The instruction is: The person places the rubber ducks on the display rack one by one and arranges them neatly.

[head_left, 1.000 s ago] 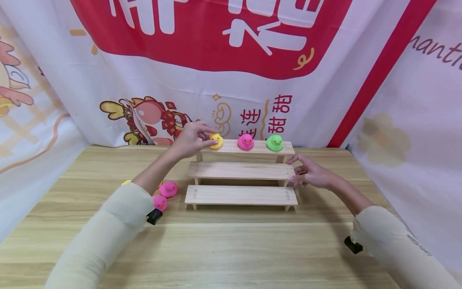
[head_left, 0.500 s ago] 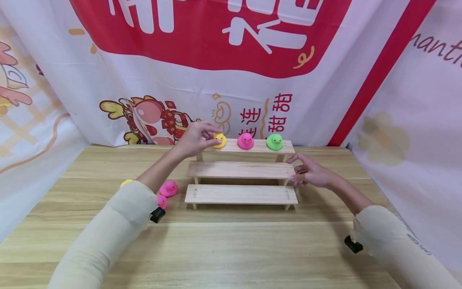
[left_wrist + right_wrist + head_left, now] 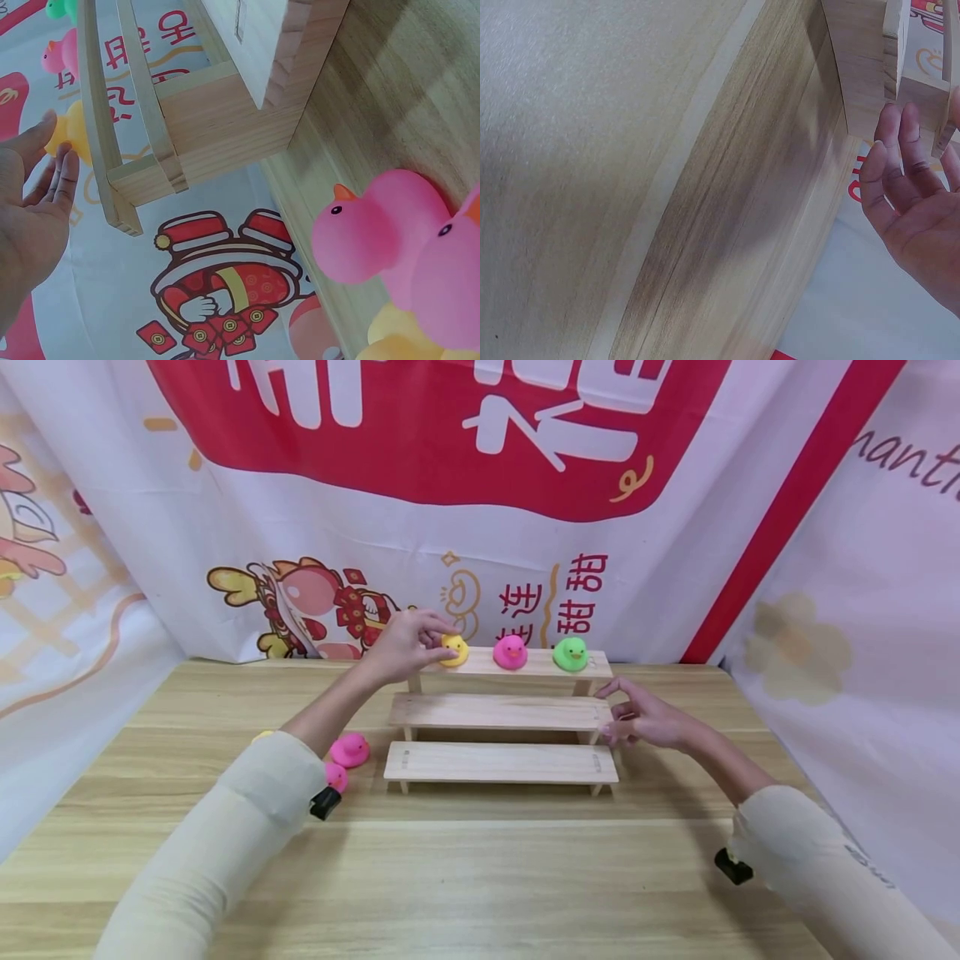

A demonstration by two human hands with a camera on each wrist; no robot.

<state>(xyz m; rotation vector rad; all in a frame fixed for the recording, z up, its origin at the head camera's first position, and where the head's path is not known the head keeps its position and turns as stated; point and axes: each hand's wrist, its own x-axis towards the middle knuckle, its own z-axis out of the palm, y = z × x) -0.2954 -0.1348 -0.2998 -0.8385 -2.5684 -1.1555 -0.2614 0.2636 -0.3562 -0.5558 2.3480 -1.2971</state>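
Left hand (image 3: 407, 647): thumb and fingertips pinch the yellow duck (image 3: 460, 649). The duck is upright at the 9 o'clock end of the top shelf (image 3: 480, 662) (head view, 12 o'clock away from the person).

Change: over the last second, the yellow duck shifts slightly toward 3 o'clock, narrowing its gap to the pink duck (image 3: 510, 654). The pink duck and, beyond it, the green duck (image 3: 571, 656) hold position. This reads as a spacing adjustment; the row of three appears nearly set, with release not yet made.

Right hand (image 3: 647, 717): unchanged, at 4 o'clock from the yellow duck, beside the 3 o'clock end of the middle shelf (image 3: 498, 712). Its fingers are spread and loosely bent, apparently steadying the stand; firm contact cannot be confirmed.

Remaining stock: two loose pink ducks (image 3: 349, 750) lie at 8 o'clock on the tabletop (image 3: 465, 877), near another yellow one partly hidden by the sleeve (image 3: 217, 843).
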